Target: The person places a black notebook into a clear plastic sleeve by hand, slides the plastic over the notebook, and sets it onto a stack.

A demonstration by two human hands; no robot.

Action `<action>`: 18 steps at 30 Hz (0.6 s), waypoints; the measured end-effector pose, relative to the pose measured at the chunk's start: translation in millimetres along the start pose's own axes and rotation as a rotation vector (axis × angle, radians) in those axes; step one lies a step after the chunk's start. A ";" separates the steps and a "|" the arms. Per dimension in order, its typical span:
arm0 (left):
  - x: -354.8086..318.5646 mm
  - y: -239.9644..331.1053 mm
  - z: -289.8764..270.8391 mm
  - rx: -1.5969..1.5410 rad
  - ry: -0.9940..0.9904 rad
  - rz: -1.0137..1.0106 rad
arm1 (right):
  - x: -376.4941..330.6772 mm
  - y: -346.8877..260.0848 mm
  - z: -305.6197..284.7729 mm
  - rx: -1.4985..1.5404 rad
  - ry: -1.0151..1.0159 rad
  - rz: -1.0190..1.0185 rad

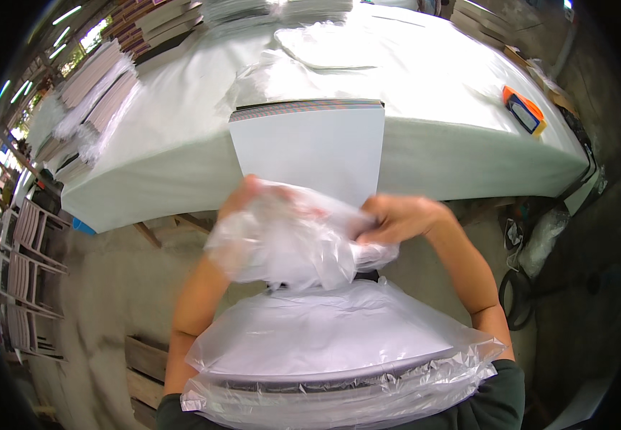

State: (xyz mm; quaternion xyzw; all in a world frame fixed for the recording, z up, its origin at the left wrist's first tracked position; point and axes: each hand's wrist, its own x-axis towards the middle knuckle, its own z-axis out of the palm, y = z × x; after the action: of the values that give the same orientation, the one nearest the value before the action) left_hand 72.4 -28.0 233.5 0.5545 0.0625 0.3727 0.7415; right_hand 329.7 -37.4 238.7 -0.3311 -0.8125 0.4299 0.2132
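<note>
I see my two hands close together, both gripping a crumpled clear plastic bag (292, 240). My left hand (242, 204) is partly inside the bag, the fingers seen through the thin film, so I cannot tell exactly how they are curled. My right hand (396, 218) is closed, pinching the right edge of the bag. The bag looks thin, wrinkled and a little shiny, and it hangs loose between the hands.

Just beyond the hands stands a stack of white sheets (310, 147); its white face is toward me and its top edge shows many thin coloured layers. It leans at the edge of the tabletop (181, 143), which is covered in white.

Below the hands, near my body, lie flat packs wrapped in clear plastic (339, 351), white inside, one on another.

Far to the left of the left hand, more wrapped packs (99, 100) lie in rows on the tabletop, and beyond the stack more loose clear plastic (318, 50) is spread. Far to the right of the right hand lies a small orange and blue tool (524, 110).
</note>
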 end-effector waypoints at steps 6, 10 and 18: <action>-26.0 -9.1 -39.5 -0.008 0.280 0.319 | 9.0 49.1 12.4 0.772 0.403 -0.201; -26.6 -14.8 -63.8 0.006 0.420 0.451 | 12.8 22.7 40.3 0.514 0.283 0.273; -24.6 -2.3 -85.2 -0.122 0.276 0.630 | 11.2 78.7 21.1 0.590 -0.572 -0.048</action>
State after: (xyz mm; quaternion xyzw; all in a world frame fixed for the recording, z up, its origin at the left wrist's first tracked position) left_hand 12.8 22.6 191.5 0.4455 -0.0345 0.6578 0.6064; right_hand 336.6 -8.8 161.9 -0.1039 -0.6884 0.7140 0.0744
